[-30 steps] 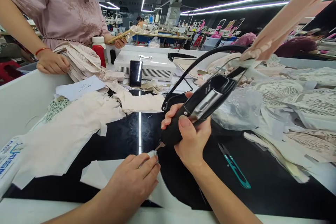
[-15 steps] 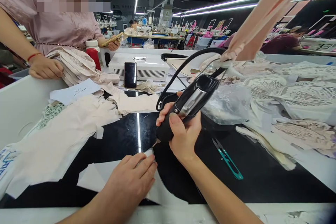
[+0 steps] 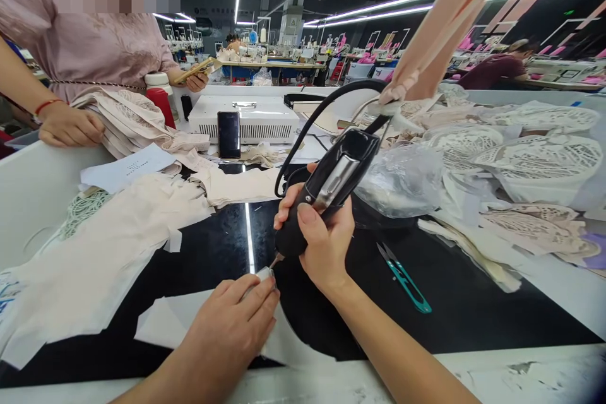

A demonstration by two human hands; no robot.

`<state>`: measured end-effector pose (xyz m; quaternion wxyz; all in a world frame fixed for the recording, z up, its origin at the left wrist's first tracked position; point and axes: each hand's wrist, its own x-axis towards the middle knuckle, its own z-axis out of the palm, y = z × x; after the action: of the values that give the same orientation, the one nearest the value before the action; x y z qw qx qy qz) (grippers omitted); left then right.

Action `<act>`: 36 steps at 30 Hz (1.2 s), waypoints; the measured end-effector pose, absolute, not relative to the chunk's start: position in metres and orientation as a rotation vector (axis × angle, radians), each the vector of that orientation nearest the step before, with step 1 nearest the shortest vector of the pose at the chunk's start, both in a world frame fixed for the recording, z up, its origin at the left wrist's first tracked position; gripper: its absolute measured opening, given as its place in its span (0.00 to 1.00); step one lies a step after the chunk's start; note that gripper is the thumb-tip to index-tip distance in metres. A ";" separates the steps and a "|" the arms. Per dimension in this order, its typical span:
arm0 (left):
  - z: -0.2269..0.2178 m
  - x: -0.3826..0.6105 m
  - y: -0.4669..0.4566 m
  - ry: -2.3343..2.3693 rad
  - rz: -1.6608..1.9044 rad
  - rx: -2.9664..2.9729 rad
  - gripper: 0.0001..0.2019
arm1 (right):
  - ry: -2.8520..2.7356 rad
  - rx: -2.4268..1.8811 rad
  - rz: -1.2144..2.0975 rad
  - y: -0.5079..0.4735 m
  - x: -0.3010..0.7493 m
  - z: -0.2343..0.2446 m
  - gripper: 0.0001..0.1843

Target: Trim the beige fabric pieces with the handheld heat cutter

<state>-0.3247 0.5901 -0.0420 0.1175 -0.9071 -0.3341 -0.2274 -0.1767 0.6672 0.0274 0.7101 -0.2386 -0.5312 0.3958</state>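
My right hand (image 3: pixel 322 241) is wrapped round a black corded cutting tool (image 3: pixel 331 183), held slanted with its small tip just above the table. The tip touches the upper corner of a pale fabric piece (image 3: pixel 165 322) lying on the black glossy table (image 3: pixel 473 315). My left hand (image 3: pixel 231 328) lies flat on that fabric, fingers together and stretched toward the tip. The tool's black cable (image 3: pixel 326 104) arcs up and away behind it.
Teal thread snips (image 3: pixel 402 278) lie right of my right hand. Cut beige fabric (image 3: pixel 104 246) covers the left, lace pieces (image 3: pixel 530 164) and a clear bag (image 3: pixel 402 180) the right. A white box (image 3: pixel 246 117) with a phone (image 3: pixel 229 134) stands behind. A person (image 3: pixel 85 50) at far left holds folded fabric.
The view has shifted slightly, so everything sits a little further left and higher. My hands, the tool and the fabric keep nearly the same positions relative to each other.
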 end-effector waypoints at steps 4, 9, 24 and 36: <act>-0.042 -0.326 0.590 -0.975 -0.658 -2.672 0.14 | -1.175 -0.507 0.889 0.668 -0.177 0.025 0.15; -0.041 -0.325 0.590 -0.978 -0.672 -2.664 0.14 | -1.166 -0.499 0.867 0.670 -0.176 0.025 0.14; -0.040 -0.326 0.589 -0.987 -0.636 -2.663 0.16 | -1.148 -0.451 0.885 0.668 -0.178 0.025 0.14; -0.041 -0.327 0.585 -0.992 -0.676 -2.640 0.15 | -1.208 -0.452 0.799 0.666 -0.179 0.021 0.15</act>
<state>-0.3271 0.5855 -0.0405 0.1203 -0.9037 -0.3395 -0.2314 -0.1789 0.6665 0.0211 0.7258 -0.2049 -0.5476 0.3623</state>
